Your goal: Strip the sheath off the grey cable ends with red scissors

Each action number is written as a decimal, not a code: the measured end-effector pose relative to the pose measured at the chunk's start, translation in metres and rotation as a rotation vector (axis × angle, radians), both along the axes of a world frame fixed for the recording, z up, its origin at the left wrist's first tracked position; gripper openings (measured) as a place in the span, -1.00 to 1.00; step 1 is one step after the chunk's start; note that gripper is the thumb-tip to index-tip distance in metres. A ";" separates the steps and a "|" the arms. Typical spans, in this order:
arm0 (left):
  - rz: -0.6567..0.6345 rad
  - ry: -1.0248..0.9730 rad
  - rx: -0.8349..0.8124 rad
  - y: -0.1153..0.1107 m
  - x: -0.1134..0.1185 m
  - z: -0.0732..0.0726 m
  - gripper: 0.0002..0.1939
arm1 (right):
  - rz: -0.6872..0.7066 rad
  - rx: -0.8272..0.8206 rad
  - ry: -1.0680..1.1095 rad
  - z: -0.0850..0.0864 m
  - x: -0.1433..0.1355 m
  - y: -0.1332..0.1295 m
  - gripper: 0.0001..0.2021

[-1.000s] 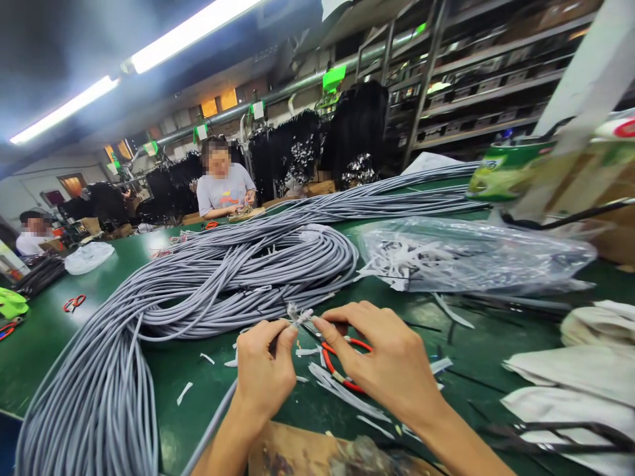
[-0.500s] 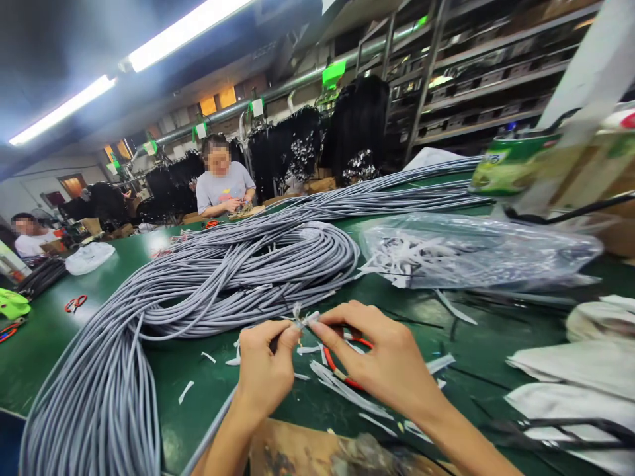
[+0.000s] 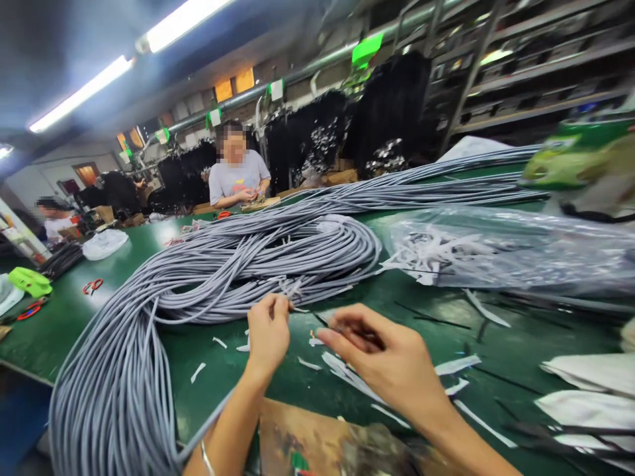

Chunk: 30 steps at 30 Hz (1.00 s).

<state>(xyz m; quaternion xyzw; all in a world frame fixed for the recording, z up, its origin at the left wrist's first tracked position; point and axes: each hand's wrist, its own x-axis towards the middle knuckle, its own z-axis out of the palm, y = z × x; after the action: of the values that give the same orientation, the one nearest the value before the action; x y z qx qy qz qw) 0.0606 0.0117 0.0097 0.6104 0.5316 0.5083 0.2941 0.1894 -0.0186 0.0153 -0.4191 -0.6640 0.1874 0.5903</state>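
Two hands meet at lower centre: the left hand (image 3: 268, 334) pinches a grey cable end (image 3: 292, 292) at its fingertips; the right hand (image 3: 391, 360), just beside, curls loosely, empty. Grey cable coils (image 3: 238, 271) lie behind; paper scraps (image 3: 347, 373) litter the green table (image 3: 431, 311).

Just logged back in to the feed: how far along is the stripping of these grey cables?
Done: white strips litter the green table, and more fill the clear bag. In hand: the left hand pinches one cable end with frayed white filler showing; the right hand hovers beside it, fingers curled, contents unclear. Left: the large grey cable bundle; how many of its ends are finished cannot be told.
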 end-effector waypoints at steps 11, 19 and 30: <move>-0.396 -0.361 -0.195 -0.018 0.010 0.008 -0.48 | 0.185 -0.206 0.077 0.005 0.009 0.013 -0.72; -0.299 -0.342 -0.089 -0.025 0.013 0.008 -0.58 | 0.084 -0.183 0.160 0.007 0.009 0.012 -0.77; -0.122 -0.052 0.054 -0.026 0.015 0.007 -0.83 | 0.081 -0.122 0.126 0.002 0.008 0.009 -0.81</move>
<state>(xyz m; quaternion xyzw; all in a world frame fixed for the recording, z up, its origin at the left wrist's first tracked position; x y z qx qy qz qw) 0.0754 -0.0140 0.0167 0.6359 0.4716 0.5194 0.3216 0.1975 -0.0101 0.0176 -0.4146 -0.6291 0.2773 0.5962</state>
